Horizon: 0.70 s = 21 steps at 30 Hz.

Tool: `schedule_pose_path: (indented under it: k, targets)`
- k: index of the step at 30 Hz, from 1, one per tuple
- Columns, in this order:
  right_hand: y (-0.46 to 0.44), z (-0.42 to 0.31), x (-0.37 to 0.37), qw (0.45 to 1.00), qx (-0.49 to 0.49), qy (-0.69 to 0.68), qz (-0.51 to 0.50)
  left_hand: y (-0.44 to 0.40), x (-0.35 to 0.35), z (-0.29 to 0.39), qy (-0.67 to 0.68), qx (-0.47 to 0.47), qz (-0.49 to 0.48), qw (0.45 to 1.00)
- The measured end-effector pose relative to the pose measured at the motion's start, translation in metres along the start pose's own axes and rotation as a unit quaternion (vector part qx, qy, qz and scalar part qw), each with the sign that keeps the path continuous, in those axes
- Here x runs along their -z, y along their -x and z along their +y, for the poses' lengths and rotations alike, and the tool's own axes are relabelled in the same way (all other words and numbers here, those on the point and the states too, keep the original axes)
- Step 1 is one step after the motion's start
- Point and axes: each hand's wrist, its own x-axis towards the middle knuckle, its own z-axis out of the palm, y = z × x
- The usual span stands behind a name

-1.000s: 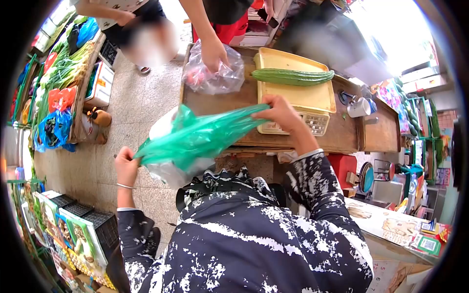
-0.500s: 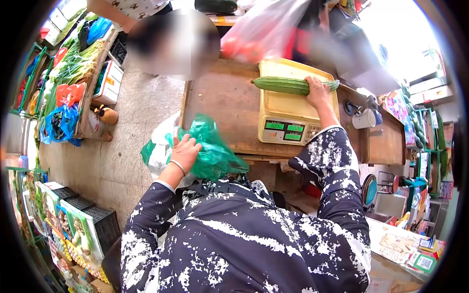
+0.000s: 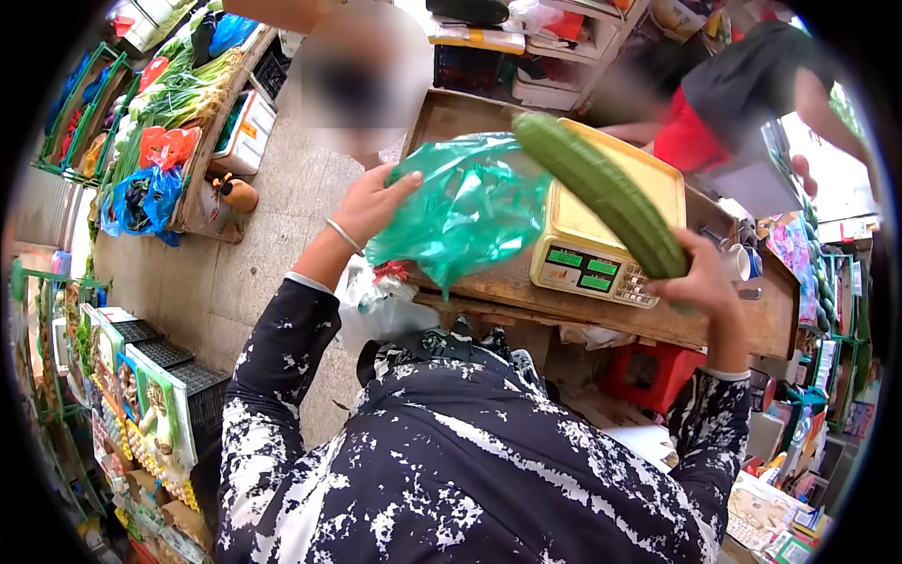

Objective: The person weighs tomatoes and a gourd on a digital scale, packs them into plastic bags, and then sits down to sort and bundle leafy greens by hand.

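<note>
A green plastic bag [image 3: 460,207] spreads out from my left hand [image 3: 369,204], which pinches its left edge. In my right hand [image 3: 700,274] is the lower end of a long green ridged gourd [image 3: 601,188], tilted up to the left. The gourd's far end reaches the bag's upper right side; whether it is inside the bag I cannot tell. Beneath the gourd stands a yellow scale [image 3: 648,160] with lit green displays.
The scale rests on a wooden table [image 3: 498,305]. White plastic bags [image 3: 385,315] hang at its near left edge. Other people are across the table. A red stool [image 3: 651,376] stands below, and vegetables [image 3: 188,89] lie at the left.
The gourd has come off the scale in my right hand and is tilted. My left hand has raised the green bag over the table. The clear bag with red items has left its place above the scale.
</note>
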Motion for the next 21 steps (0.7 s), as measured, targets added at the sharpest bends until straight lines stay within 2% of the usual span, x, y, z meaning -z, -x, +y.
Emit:
schedule_pose_path:
  k: [1,3,4,6,8,9,11,12,14,15,17,18,19,21]
  targets:
    - [-0.001,-0.001,-0.009,1.0,-0.009,0.005,-0.021,-0.009,0.001,-0.002,-0.002,-0.004,-0.001,1.0]
    - [-0.005,-0.002,-0.035,0.999,-0.037,-0.009,-0.03,-0.022,-0.001,0.006,-0.139,-0.141,0.046,0.979]
    - [-0.01,-0.004,-0.046,0.997,-0.063,-0.02,-0.041,-0.026,-0.004,0.011,-0.142,-0.146,0.044,0.978]
    - [-0.023,-0.003,-0.069,0.988,-0.109,-0.079,-0.076,-0.028,-0.014,0.029,-0.22,-0.295,0.155,0.917]
    - [-0.042,0.003,-0.092,0.959,-0.175,-0.193,-0.113,-0.023,-0.027,0.041,-0.244,-0.341,0.119,0.9]
    - [-0.055,0.009,-0.102,0.96,-0.171,-0.195,-0.109,-0.017,-0.033,0.046,-0.266,-0.38,0.084,0.882]
    - [-0.082,0.013,-0.12,0.88,-0.17,-0.418,-0.148,0.004,-0.047,0.055,-0.26,-0.387,0.034,0.884]
    - [-0.094,0.009,-0.125,0.881,-0.166,-0.419,-0.146,0.016,-0.052,0.055,-0.246,-0.407,0.018,0.879]
    - [-0.118,0.0,-0.134,0.737,-0.085,-0.664,-0.095,0.048,-0.062,0.054,-0.106,-0.32,-0.063,0.939]
    - [-0.133,0.001,-0.137,0.737,-0.08,-0.664,-0.094,0.06,-0.063,0.047,-0.079,-0.324,-0.083,0.939]
    - [-0.161,0.001,-0.144,0.729,0.006,-0.683,-0.049,0.085,-0.072,0.038,0.105,-0.239,-0.04,0.964]
    - [-0.168,-0.01,-0.149,0.735,-0.004,-0.678,-0.003,0.089,-0.069,0.036,0.184,-0.121,0.026,0.975]
    - [-0.173,-0.01,-0.157,0.789,0.03,-0.612,0.043,0.09,-0.065,0.034,0.259,0.001,0.092,0.962]
    - [-0.169,-0.038,-0.17,0.791,0.046,-0.598,0.121,0.069,-0.06,0.027,0.293,-0.035,0.092,0.951]
